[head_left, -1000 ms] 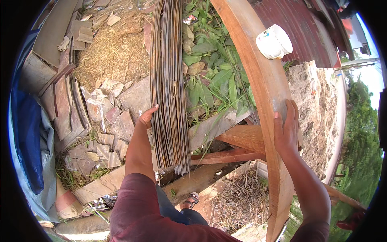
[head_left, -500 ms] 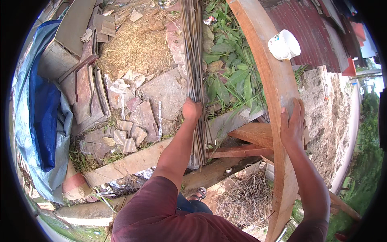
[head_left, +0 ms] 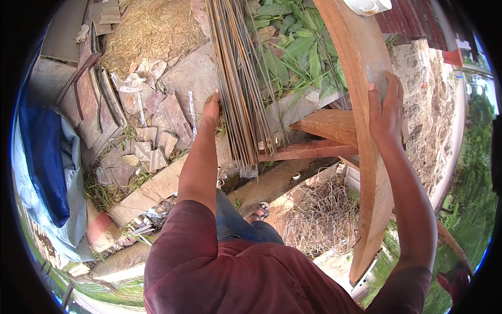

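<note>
A bundle of long thin metal rods (head_left: 235, 89), some rusty brown, runs away from me, its near ends spread loosely. My left hand (head_left: 211, 107) is at the bundle's left side, thumb stretched forward along the outer rods; its other fingers are mostly hidden. To the right, a thick wooden beam (head_left: 361, 57), bent by the lens, stretches from the far side towards me. My right hand (head_left: 386, 107) lies on this beam with fingers stretched out and thumb apart. A white tub (head_left: 367, 6) sits on the beam farther off, cut by the picture's upper edge.
Green leaves (head_left: 298, 47) lie right of the rods, broken tiles (head_left: 151, 146) and straw (head_left: 151, 36) to the left. Wooden braces (head_left: 329, 125) meet the beam. Below is a tangle of bent wire (head_left: 324, 209). A blue tarp (head_left: 49, 172) hangs at far left.
My left hand has loosened from around the rods and moved to their left side. The rods have fanned out wider. My right hand stays on the beam; the whole view has shifted.
</note>
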### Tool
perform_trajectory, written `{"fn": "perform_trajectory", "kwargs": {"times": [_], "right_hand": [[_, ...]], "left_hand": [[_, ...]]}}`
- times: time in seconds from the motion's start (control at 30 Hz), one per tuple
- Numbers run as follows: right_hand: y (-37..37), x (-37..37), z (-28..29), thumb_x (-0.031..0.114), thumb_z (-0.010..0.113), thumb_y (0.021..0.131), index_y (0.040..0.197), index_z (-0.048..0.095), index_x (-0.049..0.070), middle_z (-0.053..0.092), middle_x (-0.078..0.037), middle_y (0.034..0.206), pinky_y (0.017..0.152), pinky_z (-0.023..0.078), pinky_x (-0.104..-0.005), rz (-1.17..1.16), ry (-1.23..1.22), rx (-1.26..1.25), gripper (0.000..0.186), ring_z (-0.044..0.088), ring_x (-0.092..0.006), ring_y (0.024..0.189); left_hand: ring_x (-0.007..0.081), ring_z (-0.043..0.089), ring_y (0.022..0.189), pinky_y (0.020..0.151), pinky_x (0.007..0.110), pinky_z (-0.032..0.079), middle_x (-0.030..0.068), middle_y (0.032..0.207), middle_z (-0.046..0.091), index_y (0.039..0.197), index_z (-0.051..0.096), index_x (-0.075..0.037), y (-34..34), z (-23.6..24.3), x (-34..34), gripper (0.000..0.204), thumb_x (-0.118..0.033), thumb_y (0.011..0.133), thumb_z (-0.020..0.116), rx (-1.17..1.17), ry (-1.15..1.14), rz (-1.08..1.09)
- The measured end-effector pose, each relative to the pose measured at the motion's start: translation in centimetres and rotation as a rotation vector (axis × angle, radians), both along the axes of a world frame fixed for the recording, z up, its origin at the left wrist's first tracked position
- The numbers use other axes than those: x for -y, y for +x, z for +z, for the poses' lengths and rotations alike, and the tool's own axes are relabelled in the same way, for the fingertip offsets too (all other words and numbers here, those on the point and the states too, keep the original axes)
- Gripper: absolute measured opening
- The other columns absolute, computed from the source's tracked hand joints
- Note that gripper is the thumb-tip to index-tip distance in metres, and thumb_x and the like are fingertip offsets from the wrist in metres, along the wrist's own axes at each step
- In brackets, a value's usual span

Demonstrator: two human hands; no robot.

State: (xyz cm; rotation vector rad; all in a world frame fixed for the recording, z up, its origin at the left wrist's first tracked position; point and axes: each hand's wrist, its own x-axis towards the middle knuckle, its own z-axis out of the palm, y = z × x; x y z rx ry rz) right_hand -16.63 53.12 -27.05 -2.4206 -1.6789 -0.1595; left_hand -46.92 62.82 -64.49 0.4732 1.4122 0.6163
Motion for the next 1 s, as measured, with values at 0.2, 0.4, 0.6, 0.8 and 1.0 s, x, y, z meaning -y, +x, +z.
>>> {"fn": "perform_trajectory", "kwargs": {"times": [0.2, 0.4, 0.6, 0.8, 1.0], "right_hand": [[0.7, 0.0, -0.3, 0.036, 0.043, 0.095, 0.129, 0.039, -0.003, 0.040, -0.026, 0.132, 0.102, 0.033, -0.0443, 0.006, -0.004, 0.063, 0.052, 0.042, -0.0400, 0.121], [0.9, 0.1, -0.5, 0.037, 0.044, 0.095, 0.129, 0.040, -0.002, 0.041, -0.024, 0.132, 0.100, 0.034, -0.0432, 0.032, 0.018, 0.089, 0.052, 0.043, -0.0381, 0.120], [0.5, 0.2, 0.0, 0.040, 0.043, 0.094, 0.130, 0.041, 0.000, 0.042, -0.022, 0.131, 0.100, 0.035, -0.0417, 0.016, 0.016, -0.008, 0.053, 0.044, -0.0364, 0.119], [1.3, 0.3, -1.0, 0.037, 0.046, 0.094, 0.131, 0.039, 0.001, 0.040, -0.022, 0.133, 0.102, 0.033, -0.0431, -0.027, 0.022, 0.074, 0.053, 0.042, -0.0365, 0.122], [-0.6, 0.4, 0.9, 0.036, 0.049, 0.092, 0.133, 0.036, 0.003, 0.036, -0.019, 0.138, 0.103, 0.027, -0.0529, -0.082, -0.041, -0.037, 0.054, 0.036, -0.0385, 0.127]], "left_hand": [[0.0319, 0.033, 0.132, 0.107, 0.049, 0.027, 0.0173, 0.145, 0.033, 0.141, 0.031, -0.004, 1.2, -4.0, -3.3, 0.096, -0.065, 0.073, 0.064, 0.190, -0.042, -0.155], [0.0299, 0.050, 0.117, 0.101, 0.050, 0.036, 0.0121, 0.127, 0.054, 0.126, 0.052, -0.009, 3.1, 0.6, -3.9, 0.071, -0.059, 0.078, 0.063, 0.504, -0.254, -0.175], [0.0312, 0.049, 0.118, 0.100, 0.042, 0.037, 0.0166, 0.131, 0.050, 0.129, 0.048, -0.002, 3.9, 2.6, -1.3, 0.076, -0.057, 0.080, 0.062, 0.227, -0.060, -0.206], [0.0402, 0.048, 0.117, 0.099, 0.042, 0.038, 0.0281, 0.123, 0.052, 0.125, 0.048, 0.007, 1.7, 5.8, -2.1, 0.077, -0.054, 0.080, 0.064, -0.832, 0.570, -0.348], [0.0398, 0.049, 0.117, 0.099, 0.041, 0.037, 0.0274, 0.122, 0.053, 0.125, 0.047, 0.007, 0.8, 4.3, 2.1, 0.073, -0.052, 0.083, 0.061, -0.609, 0.443, -0.254]]}}
